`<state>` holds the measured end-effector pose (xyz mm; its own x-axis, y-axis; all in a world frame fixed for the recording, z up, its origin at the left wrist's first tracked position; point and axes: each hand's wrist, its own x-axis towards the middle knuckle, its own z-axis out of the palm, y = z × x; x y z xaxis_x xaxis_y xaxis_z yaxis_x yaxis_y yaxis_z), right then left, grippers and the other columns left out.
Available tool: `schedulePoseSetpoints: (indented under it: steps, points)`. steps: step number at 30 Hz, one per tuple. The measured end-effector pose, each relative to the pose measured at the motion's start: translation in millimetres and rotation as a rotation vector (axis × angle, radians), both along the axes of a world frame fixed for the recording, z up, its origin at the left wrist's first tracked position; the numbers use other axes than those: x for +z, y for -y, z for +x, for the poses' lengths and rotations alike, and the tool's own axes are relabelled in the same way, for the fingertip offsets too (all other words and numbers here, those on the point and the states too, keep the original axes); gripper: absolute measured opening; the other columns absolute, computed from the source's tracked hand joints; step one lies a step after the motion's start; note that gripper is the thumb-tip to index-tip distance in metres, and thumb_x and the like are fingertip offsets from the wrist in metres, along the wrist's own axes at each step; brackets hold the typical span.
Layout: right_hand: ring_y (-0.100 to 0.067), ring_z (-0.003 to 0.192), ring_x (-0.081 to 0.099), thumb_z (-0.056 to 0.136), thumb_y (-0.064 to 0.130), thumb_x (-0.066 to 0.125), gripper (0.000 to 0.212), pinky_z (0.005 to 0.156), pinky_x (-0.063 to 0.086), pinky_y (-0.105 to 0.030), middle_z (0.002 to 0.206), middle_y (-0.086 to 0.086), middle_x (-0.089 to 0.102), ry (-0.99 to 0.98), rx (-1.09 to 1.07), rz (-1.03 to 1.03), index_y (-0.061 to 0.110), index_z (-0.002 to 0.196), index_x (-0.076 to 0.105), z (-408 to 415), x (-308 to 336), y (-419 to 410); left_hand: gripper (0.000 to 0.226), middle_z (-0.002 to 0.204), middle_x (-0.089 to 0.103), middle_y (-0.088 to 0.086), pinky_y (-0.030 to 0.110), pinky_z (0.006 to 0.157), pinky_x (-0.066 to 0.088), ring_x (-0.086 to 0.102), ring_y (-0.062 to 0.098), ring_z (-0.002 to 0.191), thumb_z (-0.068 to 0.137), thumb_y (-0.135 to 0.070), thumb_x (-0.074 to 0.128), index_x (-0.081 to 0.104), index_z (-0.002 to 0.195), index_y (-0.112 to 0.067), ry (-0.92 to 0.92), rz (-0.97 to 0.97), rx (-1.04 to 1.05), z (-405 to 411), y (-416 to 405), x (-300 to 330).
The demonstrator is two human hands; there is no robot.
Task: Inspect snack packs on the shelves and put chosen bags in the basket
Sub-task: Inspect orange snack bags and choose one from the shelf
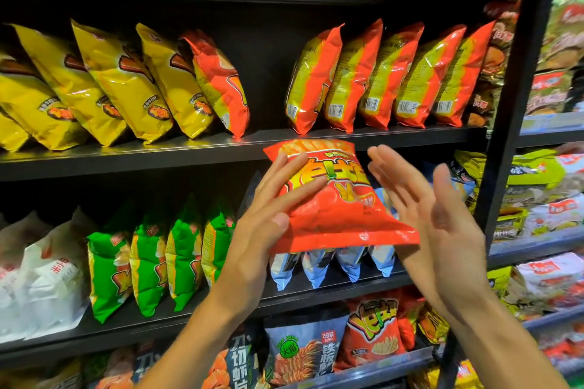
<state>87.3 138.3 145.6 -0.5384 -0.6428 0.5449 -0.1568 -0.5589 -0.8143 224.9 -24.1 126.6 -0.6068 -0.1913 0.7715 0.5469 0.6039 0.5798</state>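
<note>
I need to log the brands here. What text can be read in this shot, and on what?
"Ye!": red bag held by left hand; its smaller print is blurred.
"Ye!": red bag on bottom shelf.
"刀切虾片": dark bag, bottom shelf.
"铁板": grey bag beside it.
Barcodes, price tags: unreadable.

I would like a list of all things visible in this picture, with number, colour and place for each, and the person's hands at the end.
held bag: one, red-orange, in front of the shelves, centre
yellow bags: at least four, top shelf, left
red-orange bags: six, top shelf; one beside the yellow ones, five on the right
green bags: four, middle shelf
white bags: several, middle shelf, far left
light blue bags: about four, middle shelf, behind the held bag
shelves: black
left hand: grips the held bag's left side
right hand: fingers straight, beside the bag
</note>
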Motion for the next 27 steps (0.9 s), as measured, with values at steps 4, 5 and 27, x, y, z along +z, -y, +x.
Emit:
schedulePoseSetpoints:
  steps: [4, 5, 27]
  points:
    - [-0.021, 0.119, 0.069, 0.096, 0.018, 0.062, 0.056, 0.095, 0.059, -0.043, 0.132, -0.005, 0.071, -0.132, 0.019, 0.233, 0.027, 0.149, 0.048, -9, 14, 13, 0.044, 0.163, 0.039, 0.005, 0.047, 0.127, 0.019, 0.014, 0.026, 0.159, 0.097, -0.020, 0.042, 0.065, 0.133, -0.008, -0.104, -0.191, 0.117, 2, -2, 9]
    - [-0.019, 0.118, 0.070, 0.088, 0.019, 0.068, 0.063, 0.095, 0.060, -0.037, 0.130, 0.000, 0.072, -0.093, 0.029, 0.217, 0.034, 0.147, 0.049, -5, 16, 14, 0.044, 0.164, 0.037, 0.006, 0.046, 0.127, 0.020, 0.014, 0.026, 0.159, 0.097, -0.019, 0.044, 0.065, 0.133, -0.008, -0.110, -0.206, 0.113, 2, 0, 12]
    - [-0.006, 0.130, 0.059, 0.085, 0.029, 0.081, 0.072, 0.113, 0.046, -0.030, 0.147, 0.010, 0.056, -0.391, -0.136, -0.038, 0.032, 0.148, 0.045, -59, 90, 81, 0.068, 0.122, 0.075, -0.001, 0.045, 0.099, 0.056, 0.072, 0.017, 0.113, 0.077, -0.021, 0.089, 0.055, 0.136, -0.026, -0.085, 0.325, 0.203, -2, 65, 120]
